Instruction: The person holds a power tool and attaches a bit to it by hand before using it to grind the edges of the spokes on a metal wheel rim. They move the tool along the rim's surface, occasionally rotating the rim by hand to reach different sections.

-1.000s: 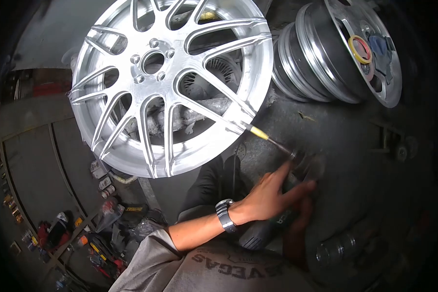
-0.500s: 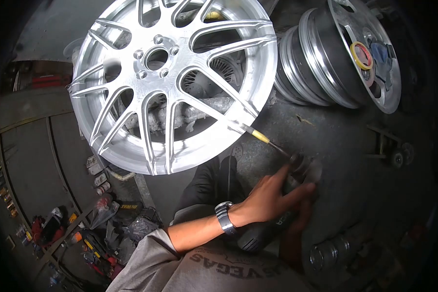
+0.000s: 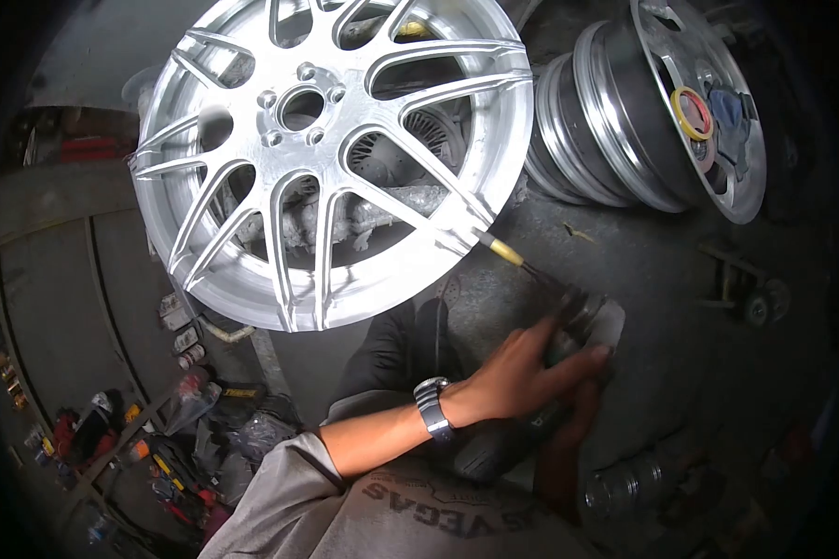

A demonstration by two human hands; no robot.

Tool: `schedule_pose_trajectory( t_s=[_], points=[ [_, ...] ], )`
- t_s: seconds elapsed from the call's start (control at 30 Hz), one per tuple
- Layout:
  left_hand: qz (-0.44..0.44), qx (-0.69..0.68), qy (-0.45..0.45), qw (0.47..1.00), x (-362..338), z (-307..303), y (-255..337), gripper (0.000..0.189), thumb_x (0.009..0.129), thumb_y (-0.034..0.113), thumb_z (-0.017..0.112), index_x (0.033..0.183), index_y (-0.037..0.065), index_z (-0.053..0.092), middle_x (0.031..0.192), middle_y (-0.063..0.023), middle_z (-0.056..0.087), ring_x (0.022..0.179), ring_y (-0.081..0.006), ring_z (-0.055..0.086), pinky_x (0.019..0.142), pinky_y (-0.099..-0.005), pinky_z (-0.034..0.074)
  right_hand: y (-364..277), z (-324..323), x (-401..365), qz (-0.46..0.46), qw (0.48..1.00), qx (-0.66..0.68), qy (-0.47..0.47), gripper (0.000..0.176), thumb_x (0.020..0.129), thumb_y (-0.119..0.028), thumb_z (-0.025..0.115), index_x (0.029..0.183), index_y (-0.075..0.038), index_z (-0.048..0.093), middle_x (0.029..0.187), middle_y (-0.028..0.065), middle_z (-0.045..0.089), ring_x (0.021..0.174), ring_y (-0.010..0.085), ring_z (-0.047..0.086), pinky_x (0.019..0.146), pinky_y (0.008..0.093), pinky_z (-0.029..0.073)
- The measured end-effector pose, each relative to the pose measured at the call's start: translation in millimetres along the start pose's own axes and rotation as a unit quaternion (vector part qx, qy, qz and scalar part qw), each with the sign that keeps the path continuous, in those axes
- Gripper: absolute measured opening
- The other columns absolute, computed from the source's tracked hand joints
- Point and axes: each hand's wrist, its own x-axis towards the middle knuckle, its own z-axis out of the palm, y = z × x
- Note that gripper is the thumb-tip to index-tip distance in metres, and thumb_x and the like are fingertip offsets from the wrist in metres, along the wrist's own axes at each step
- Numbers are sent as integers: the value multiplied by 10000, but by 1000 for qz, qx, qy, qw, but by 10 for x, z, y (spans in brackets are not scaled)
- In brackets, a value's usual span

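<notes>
A bright silver multi-spoke wheel rim (image 3: pixel 401 289) fills the upper middle. Below and right of it is a dark power tool (image 3: pixel 480 461), which runs under my hands. Its thin shaft with a yellow band (image 3: pixel 503 250) points up-left, and the tip meets the rim near the base of a spoke. My left hand (image 3: pixel 513 377), with a watch on the wrist, lies over the tool with its fingers round the front part. Lower and to the right, my right hand (image 3: pixel 578 410) is closed round the tool, partly hidden behind my left hand and in shadow.
More wheels (image 3: pixel 625 121) lie at the upper right, one bearing yellow and red tape rolls (image 3: pixel 692 114) and a blue-grey cloth (image 3: pixel 729 116). A small wheeled stand (image 3: pixel 757 303) is at right. Tools and bags (image 3: pixel 242 419) lie lower left, with a metal frame (image 3: pixel 103 270) above them.
The tool's yellow-banded shaft has shifted slightly right and up along the rim's edge. A pale part at the tool's head shows more clearly. Both hands keep their hold.
</notes>
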Motion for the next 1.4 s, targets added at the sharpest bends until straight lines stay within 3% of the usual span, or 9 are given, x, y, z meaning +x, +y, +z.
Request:
schedule_pose_trajectory(
  t_s=[0.1, 0.33, 0.57, 0.63, 0.77, 0.97, 1.07, 1.17, 1.4],
  points=[
    [-95, -27, -64, 993, 69, -98, 150, 670, 954, 416, 660, 1365, -82, 479, 1081, -235, 700, 1057, -273, 686, 906, -375, 504, 23, -12, 42, 53, 997, -14, 55, 485, 1070, -331, 339, 1423, -7, 416, 1264, 92, 553, 1162, 189, 545, 964, 362, 439],
    [6, 1, 22, 1000, -61, 14, -58, 708, 953, 459, 651, 1370, -86, 476, 1062, -220, 701, 941, -257, 707, 854, -364, 527, -107, 28, 39, 39, 996, -68, 47, 499, 1068, -343, 343, 1398, 15, 456, 1240, 79, 561, 1135, 191, 560, 952, 355, 449],
    [-8, -98, -38, 994, 56, -49, 0, 721, 942, 526, 638, 1328, -69, 510, 936, -175, 722, 842, -239, 725, 765, -341, 550, 106, -152, 160, -53, 994, -88, 35, 533, 1070, -363, 355, 1409, 39, 445, 1299, 111, 558, 1212, 207, 549, 1005, 351, 448],
    [34, -86, -12, 996, 8, 3, -61, 754, 930, 570, 629, 1290, -85, 528, 836, -179, 736, 791, -278, 745, 725, -357, 562, 183, -189, 157, -34, 994, -47, 92, 519, 998, -329, 551, 1380, 9, 454, 1205, 79, 596, 1053, 173, 611, 838, 301, 511],
    [26, -127, 8, 992, -23, 69, -86, 687, 928, 567, 636, 1231, -45, 561, 834, -165, 734, 794, -268, 743, 737, -350, 559, 121, -147, 113, -34, 997, -6, 75, 547, 997, -348, 555, 1400, 2, 437, 1194, 85, 598, 1052, 186, 615, 842, 311, 511],
    [27, -146, -34, 988, 68, -40, 12, 610, 933, 551, 642, 1187, 0, 579, 958, -165, 721, 913, -257, 718, 820, -360, 541, 91, -106, 167, -47, 993, 103, 40, 583, 983, -306, 531, 1431, 40, 394, 1325, 149, 542, 1182, 237, 581, 953, 367, 498],
    [37, -119, -25, 992, -16, -24, -35, 584, 947, 520, 640, 1209, 2, 575, 1016, -159, 709, 951, -231, 696, 828, -352, 533, 85, -31, 104, -33, 992, 49, 112, 640, 964, -340, 518, 1448, 53, 374, 1394, 175, 495, 1257, 276, 545, 1030, 394, 466],
    [30, -130, -12, 991, -51, -4, -23, 559, 955, 486, 640, 1221, -1, 573, 1018, -155, 708, 930, -217, 691, 810, -344, 534, -45, 39, 71, 14, 996, 67, 60, 680, 948, -376, 512, 1458, 51, 367, 1407, 183, 484, 1276, 299, 533, 1071, 417, 435],
    [2, -101, -39, 994, 55, -124, 79, 577, 927, 475, 656, 1215, -18, 576, 956, -198, 713, 893, -292, 717, 809, -378, 545, -127, 120, 177, -68, 996, 59, -29, 683, 1000, -446, 362, 1497, 22, 335, 1456, 170, 441, 1354, 291, 449, 1120, 413, 362]
  ],
)
